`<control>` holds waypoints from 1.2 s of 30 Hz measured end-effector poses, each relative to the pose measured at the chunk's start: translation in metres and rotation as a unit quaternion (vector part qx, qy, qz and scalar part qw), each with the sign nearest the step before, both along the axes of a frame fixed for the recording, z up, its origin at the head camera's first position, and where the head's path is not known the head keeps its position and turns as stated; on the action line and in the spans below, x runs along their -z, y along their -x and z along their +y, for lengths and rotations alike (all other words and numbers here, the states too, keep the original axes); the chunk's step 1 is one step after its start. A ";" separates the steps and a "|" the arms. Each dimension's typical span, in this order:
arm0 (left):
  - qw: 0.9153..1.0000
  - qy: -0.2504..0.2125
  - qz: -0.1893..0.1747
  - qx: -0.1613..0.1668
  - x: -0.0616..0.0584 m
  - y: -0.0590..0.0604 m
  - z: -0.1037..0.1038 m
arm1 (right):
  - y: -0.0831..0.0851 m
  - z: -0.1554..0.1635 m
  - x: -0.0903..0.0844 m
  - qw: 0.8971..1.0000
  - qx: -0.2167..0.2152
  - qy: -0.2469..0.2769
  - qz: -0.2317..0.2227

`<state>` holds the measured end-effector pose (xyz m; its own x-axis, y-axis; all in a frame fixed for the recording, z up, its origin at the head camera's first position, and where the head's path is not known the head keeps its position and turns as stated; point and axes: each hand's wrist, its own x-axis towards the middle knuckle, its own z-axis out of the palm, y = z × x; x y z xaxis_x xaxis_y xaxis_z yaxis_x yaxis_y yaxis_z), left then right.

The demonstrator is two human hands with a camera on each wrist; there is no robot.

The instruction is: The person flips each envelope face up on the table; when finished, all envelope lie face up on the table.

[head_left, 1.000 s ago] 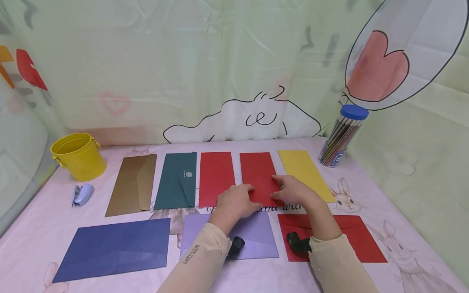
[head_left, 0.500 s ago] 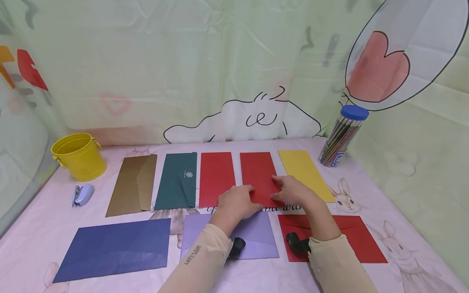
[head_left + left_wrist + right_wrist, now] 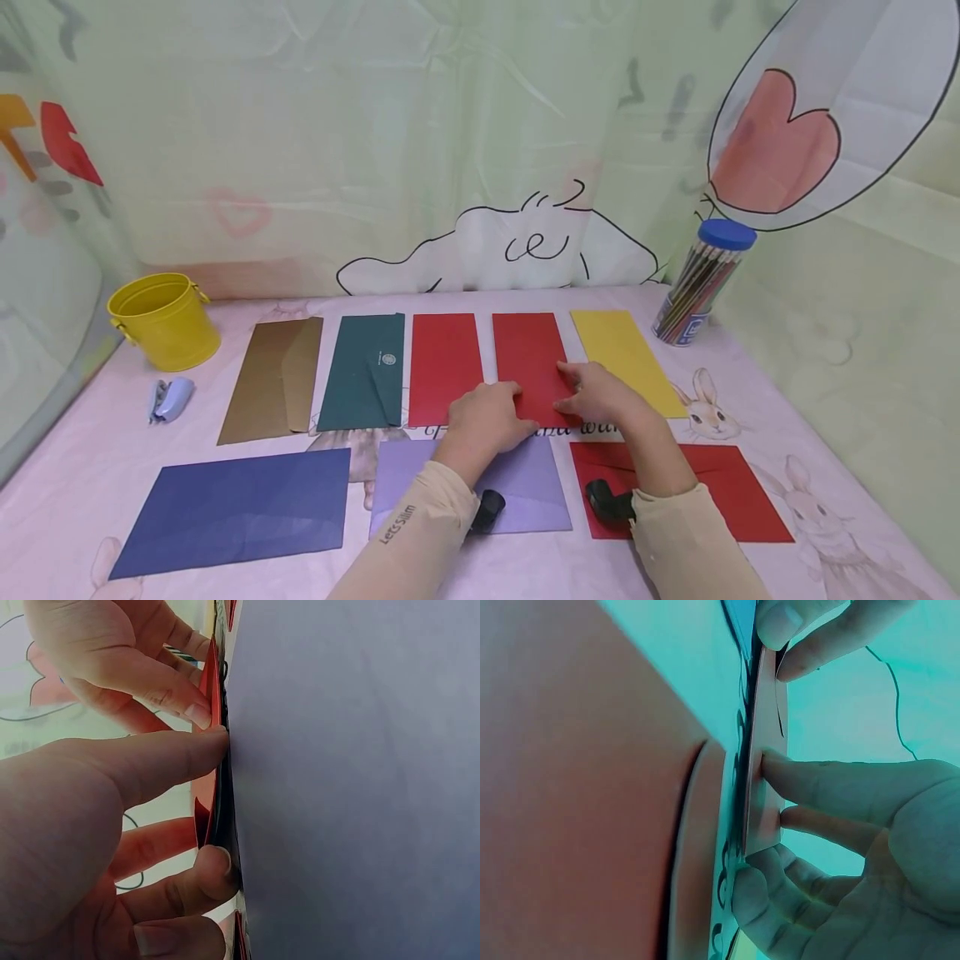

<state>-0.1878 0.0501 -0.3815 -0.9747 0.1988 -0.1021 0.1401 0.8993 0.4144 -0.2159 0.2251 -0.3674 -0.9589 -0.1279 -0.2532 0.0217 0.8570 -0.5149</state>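
Note:
Both hands rest at the near half of a red envelope (image 3: 525, 346), second from the right in the back row. My left hand (image 3: 483, 414) has its thumb and forefinger spread at the near left corner. At the right edge, my right hand (image 3: 602, 393) touches with spread thumb and forefinger. In the left wrist view, the left thumb lies along the near edge of the red envelope (image 3: 204, 780), which bows up slightly. The right wrist view shows the right thumb (image 3: 784, 772) on the envelope's face, other fingers low beside it. The envelope's near edge is partly hidden.
Another red envelope (image 3: 444, 362), a green one (image 3: 360, 367), a brown one (image 3: 262, 375) and a yellow one (image 3: 626, 358) share the back row. Blue (image 3: 240, 508), lavender (image 3: 525, 492) and red (image 3: 720, 492) envelopes lie nearer. A yellow bucket (image 3: 168, 329), stapler (image 3: 171, 398) and pencil jar (image 3: 697, 287) stand around.
Both hands stay at the red envelope with almost no movement. The head view tilts up very slightly, so everything sits a little lower.

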 end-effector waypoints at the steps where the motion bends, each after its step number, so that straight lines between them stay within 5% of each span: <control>1: 1.000 -0.001 0.000 0.000 0.000 0.000 0.000 | 0.000 0.000 0.000 1.000 0.000 0.000 0.001; 26: 1.000 0.002 0.010 0.003 0.002 -0.002 0.001 | -0.004 -0.005 0.001 1.000 0.010 -0.023 0.015; 36: 1.000 -0.020 -0.005 0.012 0.001 0.001 0.000 | -0.006 -0.010 -0.002 0.997 0.008 -0.069 0.038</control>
<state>-0.1887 0.0496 -0.3823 -0.9688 0.2254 -0.1027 0.1564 0.8782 0.4520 -0.2100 0.2155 -0.3655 -0.9777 -0.0814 -0.1935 0.0013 0.9194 -0.3934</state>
